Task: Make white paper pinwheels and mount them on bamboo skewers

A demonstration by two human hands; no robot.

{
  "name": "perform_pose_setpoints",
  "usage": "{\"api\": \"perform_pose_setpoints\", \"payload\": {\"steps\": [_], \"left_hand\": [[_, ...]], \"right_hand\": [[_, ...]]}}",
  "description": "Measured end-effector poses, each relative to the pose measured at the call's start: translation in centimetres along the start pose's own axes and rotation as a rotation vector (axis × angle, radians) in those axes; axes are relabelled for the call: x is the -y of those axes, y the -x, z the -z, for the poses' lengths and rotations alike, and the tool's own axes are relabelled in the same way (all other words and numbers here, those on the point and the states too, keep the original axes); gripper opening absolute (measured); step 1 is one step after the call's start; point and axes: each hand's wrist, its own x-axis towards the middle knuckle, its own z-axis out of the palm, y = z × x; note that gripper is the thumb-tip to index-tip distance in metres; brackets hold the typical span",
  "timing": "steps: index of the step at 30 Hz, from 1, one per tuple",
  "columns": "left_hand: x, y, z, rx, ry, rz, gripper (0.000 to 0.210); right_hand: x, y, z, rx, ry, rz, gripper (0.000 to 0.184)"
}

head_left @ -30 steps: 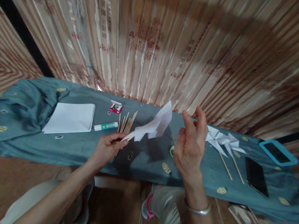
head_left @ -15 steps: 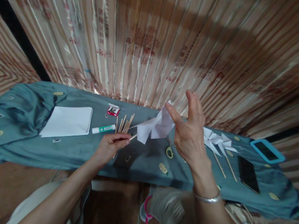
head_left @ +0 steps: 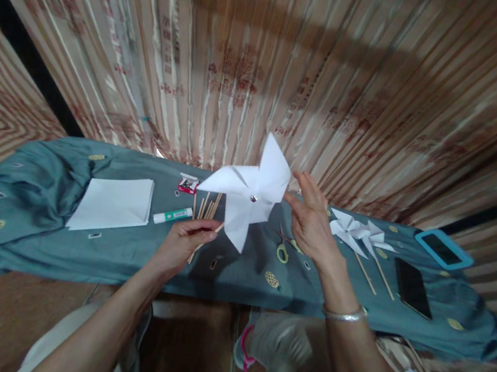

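A white paper pinwheel with a shiny pin at its centre is held up above the table, its blades facing me. My left hand pinches its wooden stick; most of the stick is hidden behind the paper and the fingers. Beside the right-hand blades is my right hand, fingers apart, the fingertips at or very near the paper's edge. Whether they touch it I cannot tell. Behind the left hand, several loose wooden sticks lie on the cloth. Yellow-handled scissors rest below the pinwheel.
On the blue-green tablecloth are a stack of white paper, a glue stick and a small red box. To the right lie two other pinwheels, a black phone and a blue-framed tablet. A patterned curtain hangs behind.
The pinwheel's blades have turned to show their front and centre pin. My right hand has lowered slightly, its fingers now beside the paper. My left hand keeps hold of the stick.
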Motion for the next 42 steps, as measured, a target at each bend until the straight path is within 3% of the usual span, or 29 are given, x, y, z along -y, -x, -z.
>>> {"api": "perform_pose_setpoints", "payload": {"steps": [8,14,16,21,24,28,33,36,39,42], "left_hand": [[-0.2,-0.3,-1.8,-0.031,0.093,-0.029,0.040],[0.3,-0.5,-3.0,-0.029,0.108,-0.069,0.037],[0.4,-0.5,-3.3,-0.011,0.100,-0.073,0.036],[0.6,-0.2,-3.3,0.014,0.055,-0.058,0.033],[0.5,-0.1,-3.1,0.039,0.008,-0.057,0.030],[0.5,0.0,-2.6,0.080,-0.023,-0.032,0.029],[0.5,0.1,-2.5,0.105,-0.024,-0.025,0.027],[0.3,0.2,-2.6,0.096,0.025,-0.004,0.029],[0.2,0.3,-2.8,0.074,0.044,0.007,0.030],[0.2,0.3,-2.8,0.069,0.052,0.003,0.031]], "right_hand": [[3.9,4.0,-2.6,0.203,-0.351,-0.053,0.052],[9.3,5.5,0.0,0.348,-0.487,0.056,0.045],[10.0,5.4,1.6,0.237,-0.516,0.062,0.044],[7.9,4.1,4.4,-0.345,-0.267,-0.083,0.041],[5.6,2.4,4.8,-0.422,0.003,-0.084,0.045],[3.0,0.0,4.4,-0.279,0.204,-0.008,0.058],[1.1,-0.6,2.4,-0.098,0.255,-0.016,0.066],[1.5,0.9,0.7,0.089,0.152,-0.072,0.060],[3.3,2.9,-0.3,0.407,-0.082,0.017,0.051],[5.0,4.3,-0.1,0.439,-0.229,0.002,0.047]]}}
